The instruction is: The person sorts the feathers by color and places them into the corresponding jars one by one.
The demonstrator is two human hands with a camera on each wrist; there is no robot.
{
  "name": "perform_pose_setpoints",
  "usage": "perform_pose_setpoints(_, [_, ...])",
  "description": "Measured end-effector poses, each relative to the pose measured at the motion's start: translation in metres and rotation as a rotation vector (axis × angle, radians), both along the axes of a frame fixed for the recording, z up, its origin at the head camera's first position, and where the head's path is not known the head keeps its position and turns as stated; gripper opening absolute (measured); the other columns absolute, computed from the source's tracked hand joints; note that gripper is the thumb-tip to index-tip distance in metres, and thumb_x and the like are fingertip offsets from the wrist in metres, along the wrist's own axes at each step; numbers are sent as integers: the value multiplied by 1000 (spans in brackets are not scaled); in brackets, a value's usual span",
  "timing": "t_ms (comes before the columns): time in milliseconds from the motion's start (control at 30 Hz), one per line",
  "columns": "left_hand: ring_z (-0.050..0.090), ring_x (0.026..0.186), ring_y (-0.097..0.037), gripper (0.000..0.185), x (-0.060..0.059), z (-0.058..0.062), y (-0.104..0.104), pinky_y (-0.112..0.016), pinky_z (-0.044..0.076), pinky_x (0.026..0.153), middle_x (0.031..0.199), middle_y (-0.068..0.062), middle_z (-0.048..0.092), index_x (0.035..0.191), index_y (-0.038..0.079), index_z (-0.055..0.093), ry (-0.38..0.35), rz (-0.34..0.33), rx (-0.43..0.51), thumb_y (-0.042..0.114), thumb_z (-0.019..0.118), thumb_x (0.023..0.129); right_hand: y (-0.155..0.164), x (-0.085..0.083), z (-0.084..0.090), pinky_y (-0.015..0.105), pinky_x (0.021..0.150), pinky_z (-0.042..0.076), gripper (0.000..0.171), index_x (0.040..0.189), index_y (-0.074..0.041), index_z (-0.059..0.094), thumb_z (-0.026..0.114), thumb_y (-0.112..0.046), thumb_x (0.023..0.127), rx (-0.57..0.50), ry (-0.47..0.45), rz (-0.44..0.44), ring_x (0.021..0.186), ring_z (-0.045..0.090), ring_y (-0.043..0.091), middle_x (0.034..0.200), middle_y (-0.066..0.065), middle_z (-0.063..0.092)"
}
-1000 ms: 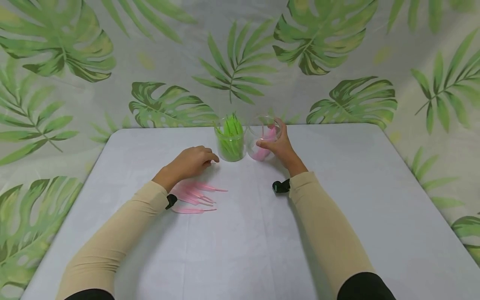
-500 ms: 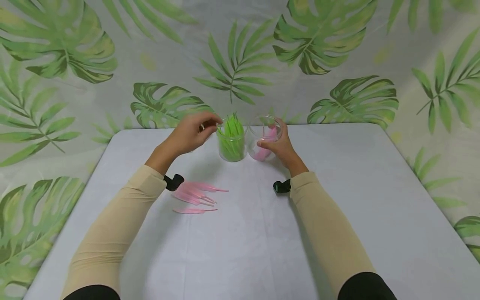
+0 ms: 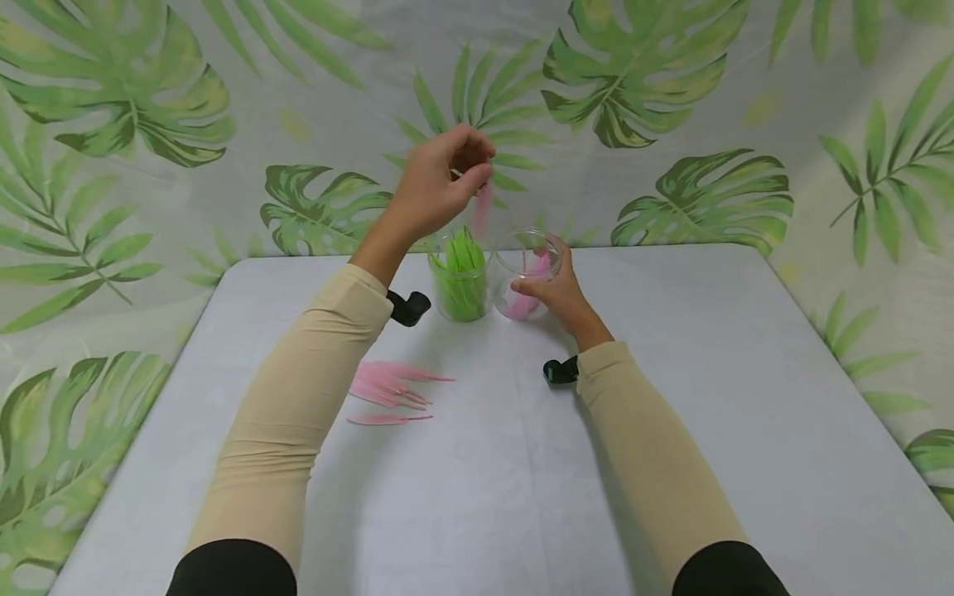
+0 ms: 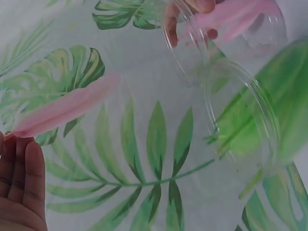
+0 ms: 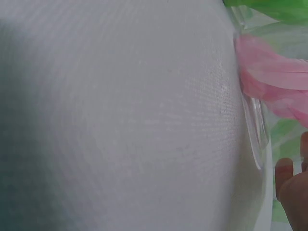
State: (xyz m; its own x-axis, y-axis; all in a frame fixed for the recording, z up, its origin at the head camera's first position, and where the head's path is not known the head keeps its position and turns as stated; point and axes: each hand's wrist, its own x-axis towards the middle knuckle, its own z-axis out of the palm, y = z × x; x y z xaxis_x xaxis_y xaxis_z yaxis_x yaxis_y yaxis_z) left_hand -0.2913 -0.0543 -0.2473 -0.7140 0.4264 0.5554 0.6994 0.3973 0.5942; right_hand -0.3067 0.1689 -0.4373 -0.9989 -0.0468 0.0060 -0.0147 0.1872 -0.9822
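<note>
My left hand (image 3: pixel 440 182) is raised over the back of the table and pinches a pink feather (image 4: pixel 67 108) by its quill; its soft end hangs down. Below it stands a clear jar (image 3: pixel 433 285) packed with green feathers (image 3: pixel 462 269). Right beside that is a second clear jar (image 3: pixel 503 290), with several pink feathers (image 5: pixel 269 77) inside. My right hand (image 3: pixel 557 285) grips this jar from the right, thumb in front and fingers behind it.
More pink feathers (image 3: pixel 380 382) lie in a loose fan on the white tablecloth (image 3: pixel 462 488), left of the middle. One feather (image 3: pixel 383 420) lies separately in front of them. Behind the table's far edge hangs a leaf-patterned cloth (image 3: pixel 581 190).
My left hand has risen from the table near the loose feathers, moving up and right over the jars with a pink feather. The right hand has stayed on its jar.
</note>
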Motion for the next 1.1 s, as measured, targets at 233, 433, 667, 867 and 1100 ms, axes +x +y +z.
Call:
perform_pose_setpoints(233, [67, 90, -18, 15, -15, -17, 31, -24, 53, 79, 104, -10, 66, 112, 5, 61, -105, 16, 35, 12, 58, 99, 0, 6, 10, 54, 122, 24, 106, 155, -30, 10, 83, -19, 79, -17, -27, 23, 148, 27, 31, 160, 11, 28])
perform_pose_setpoints(433, [68, 89, -19, 14, -23, -53, 50, -26, 54, 80, 103, -11, 67, 111, 4, 61, -182, 25, 52, 12, 57, 99, -3, 19, 24, 49, 122, 26, 104, 156, -23, 8, 79, -15, 81, -11, -42, 29, 145, 31, 29, 159, 12, 31])
perform_pose_setpoints(667, [69, 94, -23, 14, -29, -71, 58, -31, 55, 84, 104, -12, 68, 108, 2, 62, -235, 61, -7, 11, 58, 99, 0, 1, 2, 50, 120, 31, 104, 154, -33, 11, 83, -23, 79, -27, -19, 10, 141, 37, 27, 157, 7, 34])
perform_pose_setpoints(867, [69, 95, -23, 17, -32, -78, 59, -30, 56, 83, 105, -13, 70, 110, 1, 64, -266, 67, -71, 12, 58, 99, 0, -2, -2, 48, 116, 37, 101, 152, -32, 14, 82, -18, 79, -64, 23, 8, 136, 42, 28, 155, 8, 35])
perform_pose_setpoints(1100, [68, 94, -24, 16, -33, -83, 58, -29, 58, 80, 106, -14, 70, 109, 2, 66, -323, 41, -34, 12, 59, 99, 0, -1, 0, 49, 116, 37, 102, 153, -33, 13, 81, -18, 78, -62, 21, 10, 136, 41, 30, 156, 11, 33])
